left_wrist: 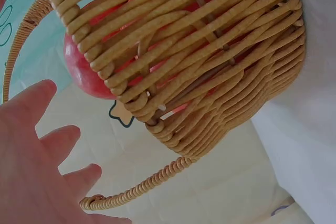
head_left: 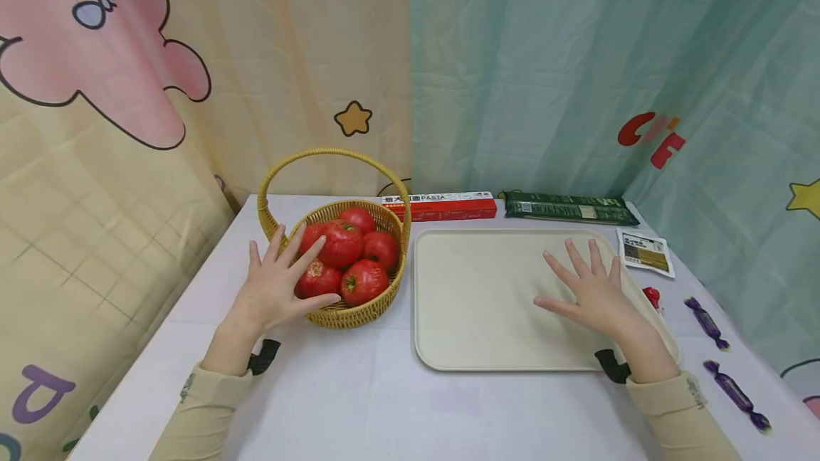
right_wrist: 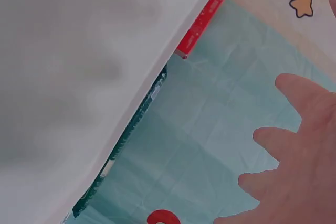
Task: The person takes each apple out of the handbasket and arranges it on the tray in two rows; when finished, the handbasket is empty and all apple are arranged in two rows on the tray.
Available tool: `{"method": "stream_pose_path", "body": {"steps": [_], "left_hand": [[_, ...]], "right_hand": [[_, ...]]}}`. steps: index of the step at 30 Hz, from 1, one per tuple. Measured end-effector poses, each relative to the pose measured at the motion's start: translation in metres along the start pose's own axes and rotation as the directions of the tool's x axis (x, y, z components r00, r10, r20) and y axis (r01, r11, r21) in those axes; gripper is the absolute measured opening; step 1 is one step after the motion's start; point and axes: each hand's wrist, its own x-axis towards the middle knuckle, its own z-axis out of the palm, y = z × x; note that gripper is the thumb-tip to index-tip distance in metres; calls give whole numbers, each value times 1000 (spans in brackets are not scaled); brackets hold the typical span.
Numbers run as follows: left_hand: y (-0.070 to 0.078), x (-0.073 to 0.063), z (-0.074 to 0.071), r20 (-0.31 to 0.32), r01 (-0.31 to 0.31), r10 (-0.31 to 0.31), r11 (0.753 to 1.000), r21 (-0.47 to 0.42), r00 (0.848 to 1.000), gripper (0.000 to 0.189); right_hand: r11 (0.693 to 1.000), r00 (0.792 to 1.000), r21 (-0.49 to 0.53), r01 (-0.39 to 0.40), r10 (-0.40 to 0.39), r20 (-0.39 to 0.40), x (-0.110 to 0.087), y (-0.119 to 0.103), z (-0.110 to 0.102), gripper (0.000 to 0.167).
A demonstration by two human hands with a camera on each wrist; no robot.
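Note:
My left hand [head_left: 272, 287], fingers spread, is over the left side of a wicker basket [head_left: 349, 317] and overlaps it in the head view. Several red apples [head_left: 364, 282] fill the basket, and its tall handle [head_left: 329, 151] arches above them. From the left wrist, the woven wall [left_wrist: 199, 51] stands close beyond the spread fingers [left_wrist: 60, 142]. My right hand [head_left: 592, 297] hovers with fingers splayed over the right part of a cream rectangular tray [head_left: 480, 297], which has nothing on it. Neither hand holds anything.
Along the back edge lie a red-and-white pasta box [head_left: 448, 207] and a dark green packet [head_left: 570, 208]. Right of the tray are a small white sachet [head_left: 645, 252], a red wrapped item [head_left: 651, 296] and two purple wrapped candies [head_left: 707, 322]. Printed curtains [head_left: 512, 77] hang behind the white table.

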Motion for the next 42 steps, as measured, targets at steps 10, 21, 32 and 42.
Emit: {"method": "stream_pose_path", "body": {"steps": [10,21,32,42], "left_hand": [[-6,-14,-3,16,-9,10,998,-70,1000,92],[-11,-36,13,2,173,-184,917,-361,983,89],[-16,-43,43,75,254,-338,527,-811,938,83],[-16,-39,61,80,205,-384,297,-933,920,66]], "right_hand": [[974,991,187,124,-131,24,25,-25,11,84],[723,943,621,302,-322,-84,83,-118,7,59],[434,927,867,243,-368,-76,134,-210,20,60],[534,931,802,268,-356,-74,167,-245,36,71]]}}
